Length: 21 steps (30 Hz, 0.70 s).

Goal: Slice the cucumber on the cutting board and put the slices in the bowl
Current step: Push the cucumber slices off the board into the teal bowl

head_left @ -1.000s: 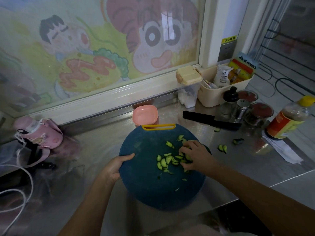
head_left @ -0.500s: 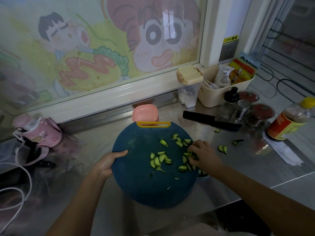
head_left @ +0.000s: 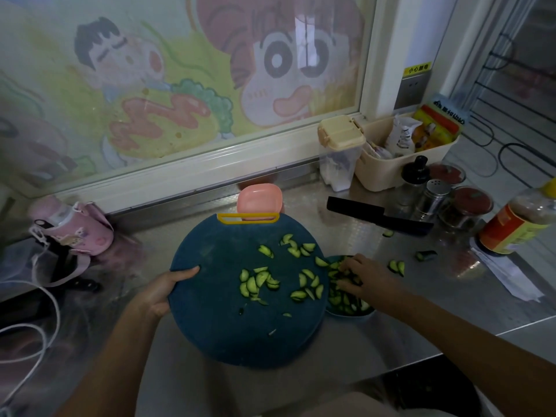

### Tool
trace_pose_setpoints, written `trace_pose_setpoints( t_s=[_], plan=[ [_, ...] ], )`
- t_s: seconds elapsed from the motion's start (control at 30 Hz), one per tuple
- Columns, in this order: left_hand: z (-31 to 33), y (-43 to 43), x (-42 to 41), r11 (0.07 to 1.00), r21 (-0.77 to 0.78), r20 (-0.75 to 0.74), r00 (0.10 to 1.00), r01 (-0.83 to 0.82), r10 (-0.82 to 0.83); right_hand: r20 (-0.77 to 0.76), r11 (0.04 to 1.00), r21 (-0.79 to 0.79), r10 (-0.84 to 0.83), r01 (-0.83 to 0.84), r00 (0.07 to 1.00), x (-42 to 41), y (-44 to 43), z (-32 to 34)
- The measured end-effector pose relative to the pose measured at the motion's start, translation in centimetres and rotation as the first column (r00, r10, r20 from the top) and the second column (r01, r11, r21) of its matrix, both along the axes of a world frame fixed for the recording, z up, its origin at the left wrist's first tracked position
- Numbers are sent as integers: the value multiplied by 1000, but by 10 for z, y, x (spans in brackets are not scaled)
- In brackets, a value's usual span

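A round dark teal cutting board (head_left: pixel 222 311) with a yellow handle carries several green cucumber slices (head_left: pixel 258 281) scattered over its right half. My left hand (head_left: pixel 159 290) grips the board's left edge, thumb on top. The board's right edge overlaps a dark bowl (head_left: pixel 352 315) that holds more slices and is mostly hidden by the board and my hand. My right hand (head_left: pixel 370 276) lies over the bowl at the board's right rim, its fingers touching slices there.
A black knife (head_left: pixel 376 216) lies on the steel counter behind the bowl. Stray cucumber pieces (head_left: pixel 396 267) sit to the right. A pink dish (head_left: pixel 258 198), beige caddy (head_left: pixel 391 173), spice jars, sauce bottle (head_left: pixel 517 225), pink flask (head_left: pixel 75 230) and white cable (head_left: pixel 45 311) surround the board.
The board has shifted left, uncovering the bowl at its right edge. My right hand has swept slices rightward off the board into the bowl. My left hand has kept its grip.
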<state>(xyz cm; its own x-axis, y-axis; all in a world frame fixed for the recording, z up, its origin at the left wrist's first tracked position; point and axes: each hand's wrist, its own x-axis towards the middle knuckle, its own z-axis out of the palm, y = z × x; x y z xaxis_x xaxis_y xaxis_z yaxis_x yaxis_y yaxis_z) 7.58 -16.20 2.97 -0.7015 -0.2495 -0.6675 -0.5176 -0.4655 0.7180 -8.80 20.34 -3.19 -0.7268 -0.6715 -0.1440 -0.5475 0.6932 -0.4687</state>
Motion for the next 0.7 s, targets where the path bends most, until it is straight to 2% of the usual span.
trace_pose_setpoints(
  t_s=[0.2, 0.3, 0.43, 0.53, 0.7],
  plan=[
    [9, -6, -5, 1000, 6, -38, 999, 2, -2, -4, 988, -112, -105, 104, 995, -23, -21, 27],
    [9, 0, -12, 1000, 22, -30, 999, 13, -12, 66, 980, -200, 7, 7, 998, -33, -46, 49],
    [9, 9, -22, 998, 18, -23, 998, 66, -65, 90, 962, -179, 225, -207, 970, -37, -68, 58],
    [7, 15, -29, 995, 31, -41, 994, 99, -98, 141, 972, -133, 212, -194, 967, -35, -72, 49],
    [0, 19, -29, 992, 66, -41, 993, 112, -109, 128, 971, -124, 220, -205, 967, -21, -60, 34]
  ],
)
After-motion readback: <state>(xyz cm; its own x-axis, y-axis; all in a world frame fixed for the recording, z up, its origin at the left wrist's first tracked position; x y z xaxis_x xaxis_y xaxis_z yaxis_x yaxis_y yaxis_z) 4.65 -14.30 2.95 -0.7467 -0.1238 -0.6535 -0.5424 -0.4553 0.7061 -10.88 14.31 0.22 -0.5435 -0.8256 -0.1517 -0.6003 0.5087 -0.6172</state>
